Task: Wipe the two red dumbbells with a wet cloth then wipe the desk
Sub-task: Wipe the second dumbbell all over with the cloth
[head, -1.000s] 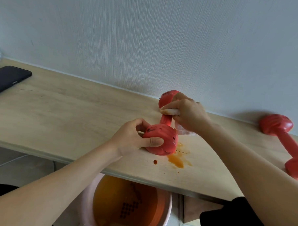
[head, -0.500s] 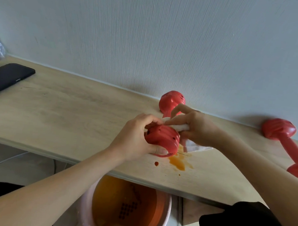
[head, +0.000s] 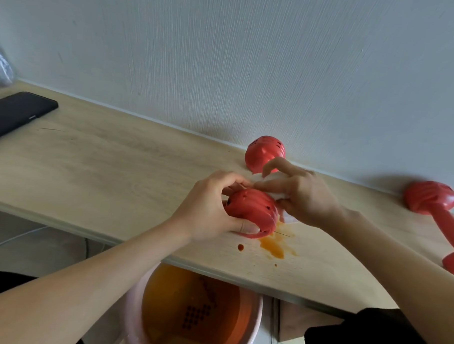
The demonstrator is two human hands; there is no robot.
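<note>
A red dumbbell [head: 250, 209] lies on the light wooden desk [head: 111, 166], its far head near the wall. My left hand [head: 208, 210] grips its near head, thumb underneath. My right hand [head: 300, 198] holds a white wet cloth [head: 269, 185] against the dumbbell just behind that head, hiding the handle. The second red dumbbell [head: 442, 217] lies at the right, untouched, its near head cut by the frame edge.
An orange puddle [head: 274, 245] and a red drop [head: 240, 247] stain the desk near its front edge. A pink basin [head: 193, 313] of orange water stands below the desk. A black phone [head: 15, 113] lies at the far left. The wall runs behind.
My right hand with the cloth slid from the far head down the handle toward the near head. My left hand shifted its grip over the near head.
</note>
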